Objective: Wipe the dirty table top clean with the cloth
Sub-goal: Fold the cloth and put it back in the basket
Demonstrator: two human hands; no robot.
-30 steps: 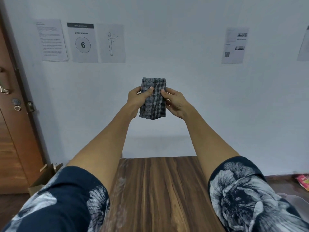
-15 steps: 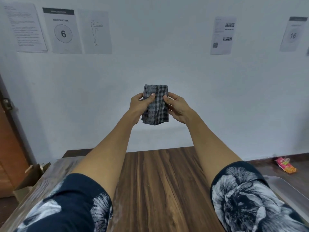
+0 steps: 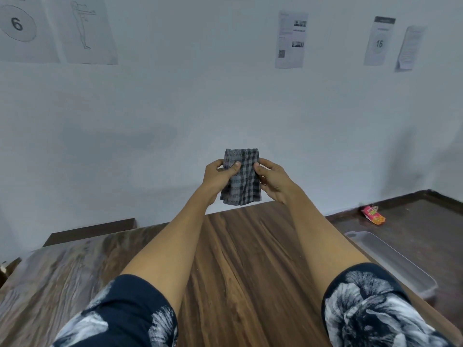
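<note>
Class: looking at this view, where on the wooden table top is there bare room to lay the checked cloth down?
Bare wood shows between the forearms, below the grey checked cloth, and on the pale, smeared left part of the wooden table top. The clear plastic tray crowds the right edge.

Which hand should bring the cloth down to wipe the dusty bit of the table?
Probably the left hand: it grips the cloth, and the whitish dust on the table lies on its side.

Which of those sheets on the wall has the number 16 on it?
The sheet with 16, second from the right; the far-left sheet shows 6, the others text or pictures.
</note>
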